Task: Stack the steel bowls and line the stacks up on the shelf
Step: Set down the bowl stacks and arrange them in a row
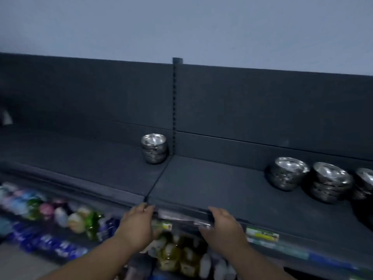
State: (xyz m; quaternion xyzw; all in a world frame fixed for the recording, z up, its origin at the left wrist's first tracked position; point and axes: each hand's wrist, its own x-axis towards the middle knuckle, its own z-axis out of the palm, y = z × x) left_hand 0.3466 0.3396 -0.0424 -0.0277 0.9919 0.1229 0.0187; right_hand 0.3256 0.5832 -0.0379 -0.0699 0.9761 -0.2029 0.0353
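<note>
A dark grey shelf (pixel 201 184) runs across the view. One stack of steel bowls (pixel 154 148) stands at the back beside the upright post. Further right stand a second stack (pixel 286 173), a third stack (pixel 331 181) and a fourth stack (pixel 366 182) cut off by the frame edge. My left hand (pixel 137 225) and my right hand (pixel 223 229) hover at the shelf's front edge, palms down and fingers loosely spread, with nothing in them. Both hands are well short of every stack.
The slotted upright post (pixel 174 106) splits the back panel (pixel 80 93). Below the shelf, a lower shelf holds blurred bottles and packets (pixel 80 221). A price label strip (pixel 262 233) runs along the front edge. Floor shows at the lower left.
</note>
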